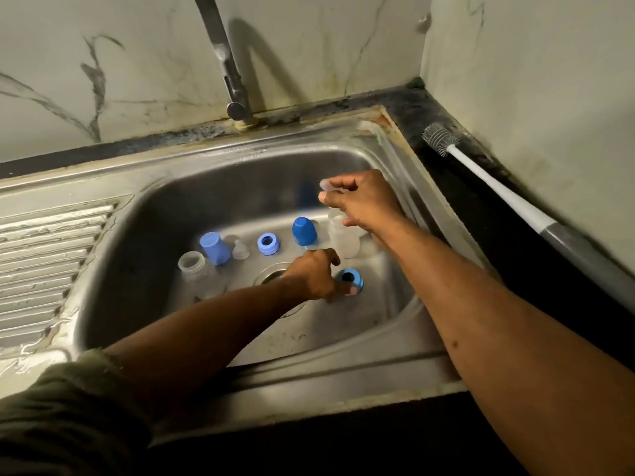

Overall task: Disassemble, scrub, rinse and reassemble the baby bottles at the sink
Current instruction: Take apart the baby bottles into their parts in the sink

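Steel sink basin (171, 214) holds scattered parts: your right hand (364, 201) pinches what looks like a clear silicone teat (326, 184), your left hand (314, 274) grips the blue screw ring (352, 279); reassembly, seat teat into ring next.

The sink (240, 187) under both hands is brushed stainless steel, dull-shiny, scuffed and water-stained. By the left hand (314, 274), the collar ring (350, 280) is smooth, matt blue plastic, like the caps (304, 231) just beyond it. The bottle (343, 237) below the right hand (360, 201) is cloudy, translucent plastic; the teat (328, 185) it pinches looks like soft clear silicone. Right of that hand, the brush (481, 173) has a glossy white plastic handle and grey bristles. The wall (137, 63) is veined, smooth marble-look tile.
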